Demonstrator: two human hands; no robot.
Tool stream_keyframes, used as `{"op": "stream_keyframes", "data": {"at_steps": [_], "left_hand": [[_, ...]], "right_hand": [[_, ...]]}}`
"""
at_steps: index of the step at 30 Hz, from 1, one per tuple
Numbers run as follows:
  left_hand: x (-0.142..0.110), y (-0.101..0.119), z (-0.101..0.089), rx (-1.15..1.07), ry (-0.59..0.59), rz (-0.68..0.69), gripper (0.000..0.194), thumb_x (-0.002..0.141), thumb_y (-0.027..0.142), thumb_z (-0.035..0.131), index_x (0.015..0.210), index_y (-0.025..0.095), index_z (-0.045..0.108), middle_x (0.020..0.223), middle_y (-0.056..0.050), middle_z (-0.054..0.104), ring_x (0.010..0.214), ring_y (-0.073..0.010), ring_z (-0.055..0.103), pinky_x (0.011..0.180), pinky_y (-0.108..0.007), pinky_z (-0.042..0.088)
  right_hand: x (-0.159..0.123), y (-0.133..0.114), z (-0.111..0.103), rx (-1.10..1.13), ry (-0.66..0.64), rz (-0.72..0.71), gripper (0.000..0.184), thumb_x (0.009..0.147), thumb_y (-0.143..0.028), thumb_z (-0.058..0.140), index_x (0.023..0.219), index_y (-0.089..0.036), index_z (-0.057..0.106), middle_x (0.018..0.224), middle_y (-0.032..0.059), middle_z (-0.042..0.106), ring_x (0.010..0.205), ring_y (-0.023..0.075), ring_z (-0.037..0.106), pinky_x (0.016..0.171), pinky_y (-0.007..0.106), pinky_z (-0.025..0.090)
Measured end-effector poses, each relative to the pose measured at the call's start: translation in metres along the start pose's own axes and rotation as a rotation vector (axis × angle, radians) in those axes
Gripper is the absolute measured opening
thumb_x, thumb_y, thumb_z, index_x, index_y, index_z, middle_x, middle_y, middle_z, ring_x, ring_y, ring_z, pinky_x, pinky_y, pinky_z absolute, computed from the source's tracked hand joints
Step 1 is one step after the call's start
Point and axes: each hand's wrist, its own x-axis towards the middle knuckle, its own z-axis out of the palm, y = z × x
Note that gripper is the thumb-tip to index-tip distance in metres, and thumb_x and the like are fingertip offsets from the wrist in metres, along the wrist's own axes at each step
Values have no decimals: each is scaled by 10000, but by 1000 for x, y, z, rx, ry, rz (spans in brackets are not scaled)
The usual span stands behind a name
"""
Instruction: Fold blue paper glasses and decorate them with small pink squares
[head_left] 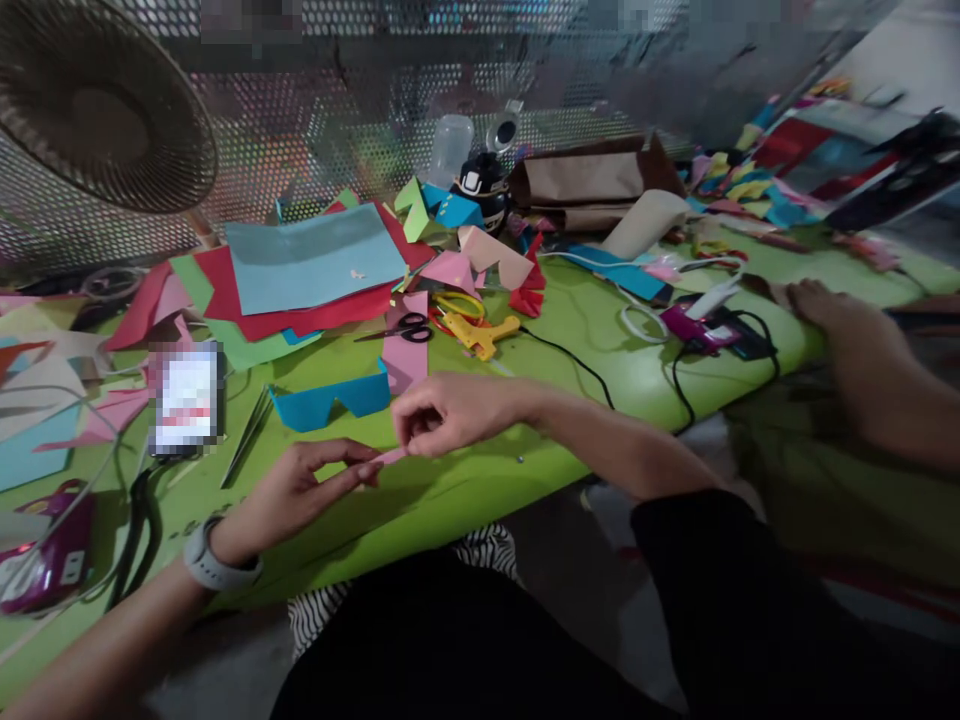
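The narrow pale-pink paper strip (394,456) is held above the near edge of the lime-green bench (566,305), stretched between two bare hands. The left hand (304,488) pinches its left end between thumb and forefinger; the fingers of the right hand (454,412) are curled inward and gripping its right end. The step in hand looks like shaping or straightening the strip by touch, and the next move seems to call for a steady left pinch while the right fingers work along the paper.

Just beyond the hands lies a blue folded-paper piece with a V-shaped notch (334,398), with slim metal tweezers (246,437) to its left. Farther off are black-handled scissors (414,327) and a yellow plastic glue gun (487,338).

The curled right fingers cover the strip's right end, so its full length and any crease cannot be told. The lit phone screen (185,398) at left is blurred into blocks, and another person's arm (874,365) is cut off at the right.
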Motion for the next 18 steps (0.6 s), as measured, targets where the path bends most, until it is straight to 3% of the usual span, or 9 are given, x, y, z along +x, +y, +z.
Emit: {"op": "stream_keyframes", "data": {"at_steps": [2,5,7,10,13,16,18], "left_hand": [[2,-5,3,-82,45,-62,233,967,364,567,940,180,708,832,-37,746,773,-150,706,742,-260,567],[4,-18,3,-251,117,-191,256,916,425,622,926,176,680,829,-41,732,759,-160,703,690,-272,578],[5,-27,1,-368,150,-293,299,885,470,643,933,175,654,846,-47,726,771,-174,713,657,-283,590],[10,-37,-3,-443,164,-388,352,846,509,675,942,172,640,876,-54,719,787,-187,721,612,-279,588],[18,-39,-3,-485,158,-410,376,819,506,708,960,162,646,870,-50,718,775,-182,711,621,-287,588],[23,-41,-2,-511,180,-425,351,818,458,724,971,149,657,821,-44,719,725,-163,692,615,-272,573],[23,-45,-1,-572,233,-446,274,841,388,715,955,147,650,831,-46,715,733,-153,695,603,-253,561]], "right_hand": [[-11,12,1,15,105,76,191,812,-252,631,962,-144,677,754,11,639,664,111,553,606,239,411],[-40,36,-3,-71,321,233,325,809,-352,657,1085,-182,678,846,37,687,750,149,612,680,268,463],[-62,53,-6,-175,496,394,248,829,-340,617,1015,-197,695,874,47,708,777,168,633,714,289,479],[-82,67,-12,-271,618,512,199,860,-304,560,952,-201,702,900,56,731,786,184,654,714,295,490],[-66,68,-18,-504,638,491,245,902,-278,526,1050,-190,701,1034,86,739,870,208,677,771,310,494],[-19,65,-28,-843,574,501,321,953,-195,431,1157,-146,673,1204,150,688,1070,277,643,827,348,485],[14,65,-37,-991,455,559,352,943,-130,409,1197,-107,651,1258,193,651,1168,317,596,845,363,477]]}}
